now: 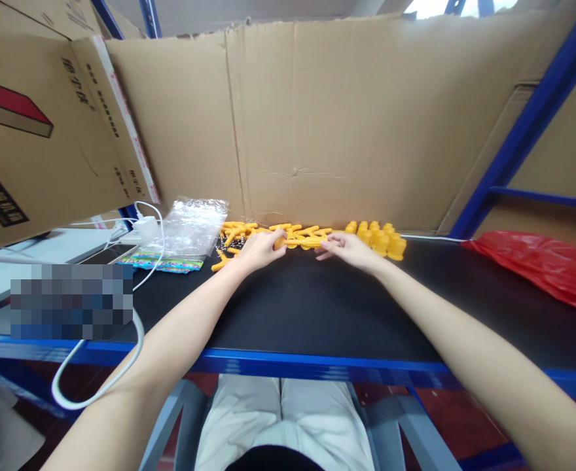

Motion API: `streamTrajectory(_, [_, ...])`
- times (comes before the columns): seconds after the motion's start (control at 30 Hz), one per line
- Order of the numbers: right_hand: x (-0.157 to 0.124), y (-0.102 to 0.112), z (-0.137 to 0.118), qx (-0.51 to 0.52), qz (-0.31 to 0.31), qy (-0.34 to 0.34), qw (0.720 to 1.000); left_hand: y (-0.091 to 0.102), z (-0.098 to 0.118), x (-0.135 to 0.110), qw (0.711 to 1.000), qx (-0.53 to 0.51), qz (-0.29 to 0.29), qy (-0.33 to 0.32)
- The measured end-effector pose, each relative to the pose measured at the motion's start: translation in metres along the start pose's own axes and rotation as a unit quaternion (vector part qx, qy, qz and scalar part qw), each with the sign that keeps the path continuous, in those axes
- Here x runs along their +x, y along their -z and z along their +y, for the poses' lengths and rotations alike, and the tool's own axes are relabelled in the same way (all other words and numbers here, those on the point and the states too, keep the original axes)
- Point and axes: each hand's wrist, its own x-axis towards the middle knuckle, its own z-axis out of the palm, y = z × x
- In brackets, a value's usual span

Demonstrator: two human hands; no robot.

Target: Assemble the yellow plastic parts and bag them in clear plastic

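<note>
Both hands reach to the back of the black tabletop (307, 314). A yellow plastic piece (302, 243) runs between them, held at its left end by my left hand (264, 247), fingers closed. My right hand (344, 250) pinches the right end between thumb and fingers. The piece's exact shape is too small to make out. Behind it lies a pile of yellow branched plastic pieces (239, 230), partly covered by my left hand. Just past my right hand stands a cluster of yellow cylindrical pieces (380, 241), upright in rows.
Clear plastic bags (194, 226) and a colourful packet (170, 261) lie left, near a white charger (146, 227) with cables. A white cable (138, 333) loops over my left forearm. A red plastic bag (538, 261) is at right. Cardboard (317, 131) walls the back; blue frame posts (518, 131) stand right.
</note>
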Motion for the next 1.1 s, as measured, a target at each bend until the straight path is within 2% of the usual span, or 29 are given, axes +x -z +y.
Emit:
streamTrajectory(0.2, [-0.002,-0.005,-0.006,0.013,0.020,-0.053,0.998,-0.002,-0.003,0.000,1.000,-0.007,0.010,-0.002])
streamTrajectory(0.47, [-0.005,0.001,-0.007,0.032,-0.031,0.000,0.999,-0.001,-0.004,0.001,1.000,-0.010,0.022,-0.003])
streamTrajectory(0.7, [-0.006,-0.002,-0.010,0.008,-0.004,-0.005,1.000,-0.003,-0.005,0.001,0.999,-0.014,0.042,-0.010])
streamTrajectory(0.9, [-0.005,-0.005,-0.012,-0.018,0.020,-0.027,0.999,-0.003,-0.005,0.001,0.999,-0.016,0.031,0.000])
streamTrajectory(1.0, [-0.001,-0.003,-0.007,-0.024,0.039,0.002,0.999,-0.001,-0.004,0.001,1.000,-0.022,0.019,0.009])
streamTrajectory(1.1, [0.002,0.000,-0.004,-0.004,0.033,0.050,0.998,0.001,-0.003,0.001,0.999,-0.029,0.012,0.020])
